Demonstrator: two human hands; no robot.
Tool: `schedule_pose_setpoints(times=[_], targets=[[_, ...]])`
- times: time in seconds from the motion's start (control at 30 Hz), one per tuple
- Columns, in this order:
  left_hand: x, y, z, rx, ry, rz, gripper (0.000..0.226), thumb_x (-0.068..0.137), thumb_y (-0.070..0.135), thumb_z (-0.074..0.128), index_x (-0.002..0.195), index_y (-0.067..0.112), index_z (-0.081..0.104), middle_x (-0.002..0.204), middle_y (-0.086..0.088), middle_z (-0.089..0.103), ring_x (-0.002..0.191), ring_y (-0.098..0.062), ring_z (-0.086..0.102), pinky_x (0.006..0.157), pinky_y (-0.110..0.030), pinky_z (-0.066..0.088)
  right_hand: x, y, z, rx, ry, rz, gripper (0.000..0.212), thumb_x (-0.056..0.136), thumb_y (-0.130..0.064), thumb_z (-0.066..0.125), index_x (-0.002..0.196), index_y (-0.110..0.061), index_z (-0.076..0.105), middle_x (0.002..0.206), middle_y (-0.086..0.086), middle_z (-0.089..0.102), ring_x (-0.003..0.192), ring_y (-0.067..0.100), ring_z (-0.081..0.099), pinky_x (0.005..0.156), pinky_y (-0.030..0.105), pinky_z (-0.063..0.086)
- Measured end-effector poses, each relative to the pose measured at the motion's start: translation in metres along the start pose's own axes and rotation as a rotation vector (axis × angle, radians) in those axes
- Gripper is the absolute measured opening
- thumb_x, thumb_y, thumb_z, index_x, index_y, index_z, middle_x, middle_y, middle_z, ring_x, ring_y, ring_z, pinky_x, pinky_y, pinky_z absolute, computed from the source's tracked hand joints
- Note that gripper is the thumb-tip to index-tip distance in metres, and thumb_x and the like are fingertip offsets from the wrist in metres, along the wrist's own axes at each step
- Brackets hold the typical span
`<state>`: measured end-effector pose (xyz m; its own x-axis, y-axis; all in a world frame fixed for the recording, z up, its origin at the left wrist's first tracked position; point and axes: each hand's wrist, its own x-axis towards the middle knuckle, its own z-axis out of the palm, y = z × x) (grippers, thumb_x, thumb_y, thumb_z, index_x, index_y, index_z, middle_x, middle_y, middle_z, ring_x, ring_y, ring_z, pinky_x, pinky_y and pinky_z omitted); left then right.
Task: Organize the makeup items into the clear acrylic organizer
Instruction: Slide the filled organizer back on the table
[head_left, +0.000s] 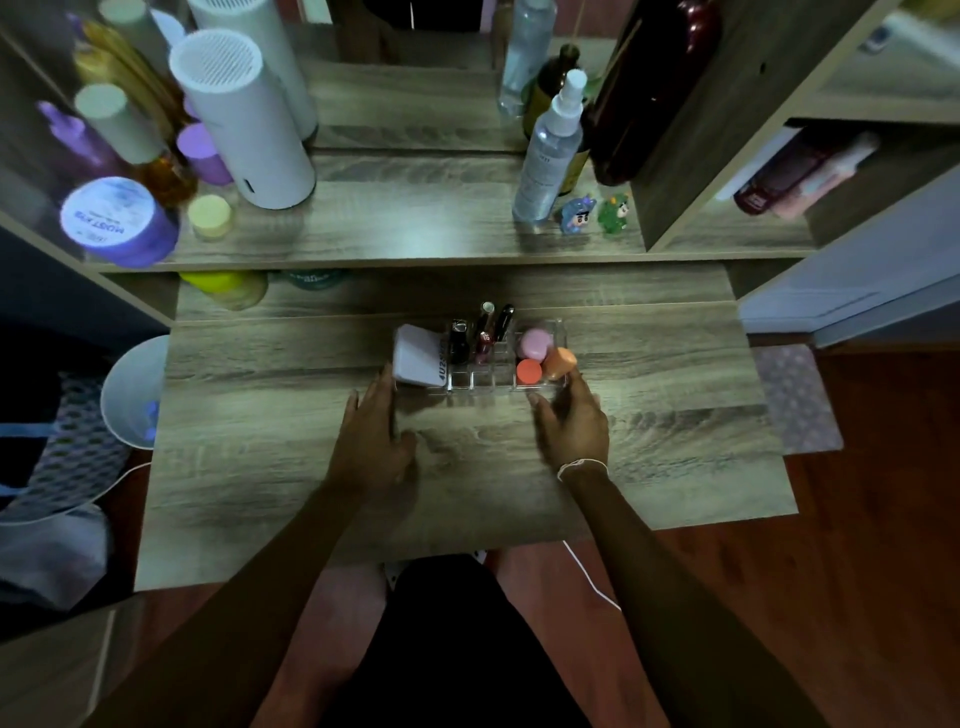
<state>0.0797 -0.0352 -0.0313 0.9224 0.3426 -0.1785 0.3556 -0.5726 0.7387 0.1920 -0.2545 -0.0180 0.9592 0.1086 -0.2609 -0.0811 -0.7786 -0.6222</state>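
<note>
organizer (483, 382) (filled), spray bottle (548, 156) behind, hands flanking

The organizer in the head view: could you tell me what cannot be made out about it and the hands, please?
- Clear acrylic organizer: front cells, too transparent and small to tell whether empty.
- White compact: side print, too small to read.
- Left hand and right hand: motion-blurred, contact with the organizer unclear.
- Tubes: labels, too dim.
</note>
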Motion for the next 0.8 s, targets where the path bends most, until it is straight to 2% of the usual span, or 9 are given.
schedule_pose_setpoints(times=[0.17, 0.37, 0.8], targets=[[0.005, 0.004, 0.005, -0.002, -0.017, 0.017, 0.08, 0.078, 0.013, 0.064, 0.145, 0.021, 0.022, 0.145, -0.008, 0.044, 0.136, -0.028, 0.035, 0.117, -0.058, 0.012, 0.001, 0.003, -0.004, 0.022, 0.045, -0.035, 0.055, 0.088, -0.036, 0.063, 0.135, -0.015, 0.045, 0.125, 0.011, 0.062, 0.116, 0.033, 0.055, 0.104, 0.05, 0.041], [0.008, 0.007, 0.012, 0.006, -0.026, -0.01, 0.085, 0.078, 0.012, 0.066, 0.148, 0.02, 0.018, 0.148, -0.009, 0.041, 0.139, -0.029, 0.031, 0.119, -0.052, 0.004, 0.005, 0.007, -0.009, 0.036, 0.04, -0.004, 0.059, 0.088, -0.038, 0.063, 0.139, -0.016, 0.043, 0.133, 0.013, 0.058, 0.123, 0.033, 0.05, 0.106, 0.05, 0.039], [0.014, 0.02, 0.023, 0.034, -0.051, 0.027, 0.082, 0.078, 0.011, 0.065, 0.147, 0.018, 0.021, 0.144, -0.006, 0.047, 0.134, -0.026, 0.039, 0.12, -0.052, 0.006, 0.009, 0.02, -0.025, 0.063, 0.07, -0.033, 0.057, 0.089, -0.031, 0.063, 0.139, -0.011, 0.043, 0.127, 0.017, 0.06, 0.116, 0.035, 0.055, 0.105, 0.05, 0.04]])
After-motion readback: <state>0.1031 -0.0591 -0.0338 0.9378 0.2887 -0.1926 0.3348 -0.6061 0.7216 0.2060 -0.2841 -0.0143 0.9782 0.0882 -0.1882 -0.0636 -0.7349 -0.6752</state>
